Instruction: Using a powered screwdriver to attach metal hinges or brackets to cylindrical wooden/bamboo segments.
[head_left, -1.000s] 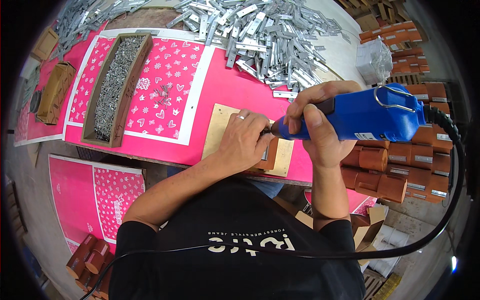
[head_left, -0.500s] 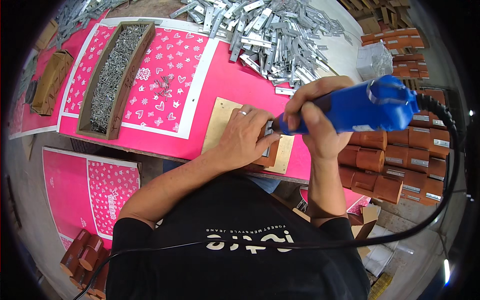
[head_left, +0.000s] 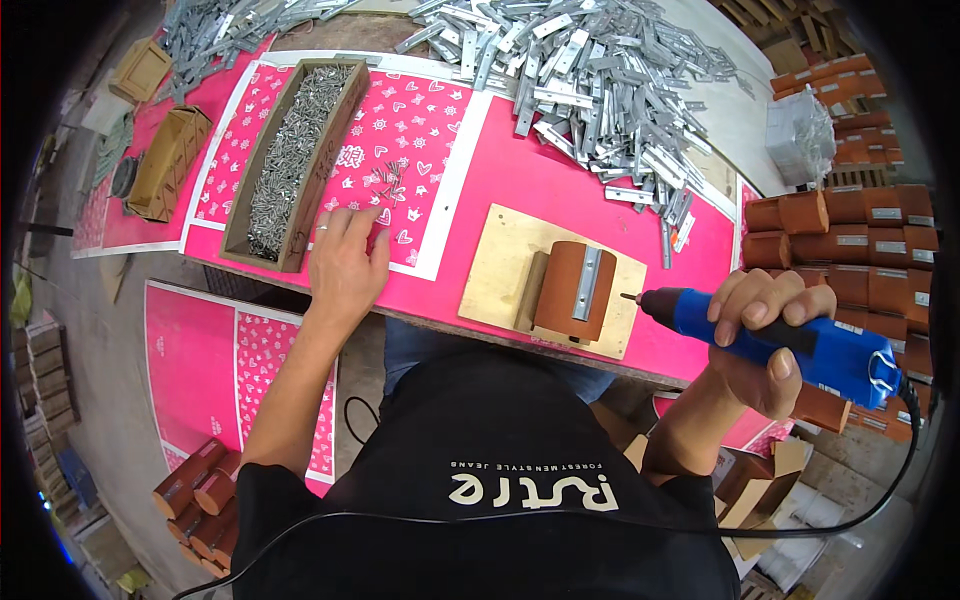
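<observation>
My left hand rests on the pink patterned sheet with its fingers apart, beside the long wooden tray of screws. Its fingertips are at a small scatter of loose screws, and no screw shows in its fingers. In my right hand is a blue electric screwdriver, its bit pointing left. Just left of that bit, and apart from it, a rounded brown block sits on a pale wooden board. Along the block's top lies a metal strip.
A large heap of metal strips covers the table's far side. Brown blocks are stacked at the right and lower left. A cardboard box stands left of the tray. The screwdriver's black cord runs across my front.
My left hand has left the block and moved left to the loose screws. My right hand has drawn the screwdriver off the block to the right. The whole view has shifted.
</observation>
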